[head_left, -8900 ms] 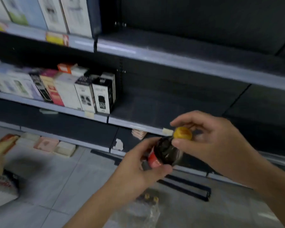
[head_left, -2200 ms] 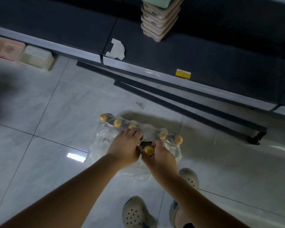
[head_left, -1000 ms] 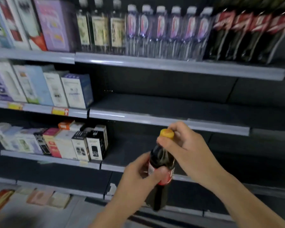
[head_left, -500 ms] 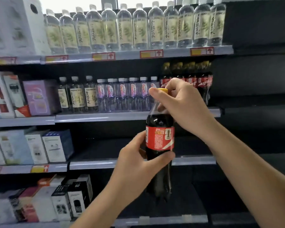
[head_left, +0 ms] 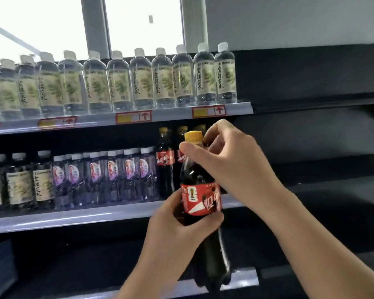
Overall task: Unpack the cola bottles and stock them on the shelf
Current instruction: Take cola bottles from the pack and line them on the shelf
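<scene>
Cola bottle of dark plastic with red label and yellow cap [head_left: 200, 199] is held upright before the grey metal shelf [head_left: 117, 214], where some cola bottles [head_left: 165, 160] already stand. Left hand [head_left: 177, 234] clasps its body; right hand [head_left: 229, 160] pinches the neck. Placing remains.

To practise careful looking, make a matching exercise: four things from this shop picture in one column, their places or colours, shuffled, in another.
1. held cola bottle's cap
2. left hand
3. right hand
4. green-label water bottles

A. top shelf
B. yellow
C. at the bottle's neck
D. round the bottle's body, at the red label

Pairs: 1-B, 2-D, 3-C, 4-A
</scene>
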A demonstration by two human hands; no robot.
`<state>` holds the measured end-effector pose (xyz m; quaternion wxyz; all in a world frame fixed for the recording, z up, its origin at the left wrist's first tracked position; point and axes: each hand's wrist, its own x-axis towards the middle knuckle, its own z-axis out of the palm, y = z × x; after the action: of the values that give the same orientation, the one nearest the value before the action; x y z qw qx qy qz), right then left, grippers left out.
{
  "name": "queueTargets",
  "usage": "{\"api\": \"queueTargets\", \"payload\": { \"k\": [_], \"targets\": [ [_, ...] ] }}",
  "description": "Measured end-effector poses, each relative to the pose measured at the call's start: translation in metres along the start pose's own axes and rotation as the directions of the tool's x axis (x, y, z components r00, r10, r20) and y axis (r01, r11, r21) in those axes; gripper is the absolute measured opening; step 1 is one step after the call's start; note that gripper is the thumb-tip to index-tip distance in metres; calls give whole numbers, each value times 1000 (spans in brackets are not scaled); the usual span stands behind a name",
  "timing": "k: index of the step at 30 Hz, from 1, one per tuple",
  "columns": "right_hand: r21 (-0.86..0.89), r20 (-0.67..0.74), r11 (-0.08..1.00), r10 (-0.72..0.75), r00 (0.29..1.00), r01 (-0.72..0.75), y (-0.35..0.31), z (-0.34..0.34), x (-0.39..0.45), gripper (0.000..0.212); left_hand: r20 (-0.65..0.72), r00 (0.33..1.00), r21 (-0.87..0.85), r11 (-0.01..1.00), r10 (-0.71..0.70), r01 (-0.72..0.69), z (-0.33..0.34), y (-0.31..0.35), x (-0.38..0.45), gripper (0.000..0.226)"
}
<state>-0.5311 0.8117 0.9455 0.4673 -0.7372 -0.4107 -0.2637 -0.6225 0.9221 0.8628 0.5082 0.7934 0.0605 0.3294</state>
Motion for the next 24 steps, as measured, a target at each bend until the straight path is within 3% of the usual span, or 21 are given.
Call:
{"api": "queueTargets", "payload": {
  "k": [3,5,8,11,17,20,24],
  "targets": [
    [198,356,970,65,932,-143,41,-12,-12,43,45,995,-60,995,86,-84,20,4,26,34],
    [212,469,954,92,878,-213,67,-14,-18,45,94,988,-25,992,122,-121,33,3,43,48],
    [239,428,940,122,895,-243,103,-25,-8,49,153,983,1,995,98,-99,59,-6,68,68],
    [197,361,947,172,916,-255,131,-38,8,44,113,992,24,998,50,-53,75,-18,82,95],
    [11,142,979,199,970,-202,209,-51,67,47,34,999,49,999,8,-9,80,-23,97,65],
    [7,100,977,212,972,-213,238,-42,97,48,5,1000,81,997,5,-6,82,-27,100,39],
    [3,107,981,193,975,-194,263,-19,121,50,-23,999,86,996,-27,29,84,-34,99,31]
  ]
}}
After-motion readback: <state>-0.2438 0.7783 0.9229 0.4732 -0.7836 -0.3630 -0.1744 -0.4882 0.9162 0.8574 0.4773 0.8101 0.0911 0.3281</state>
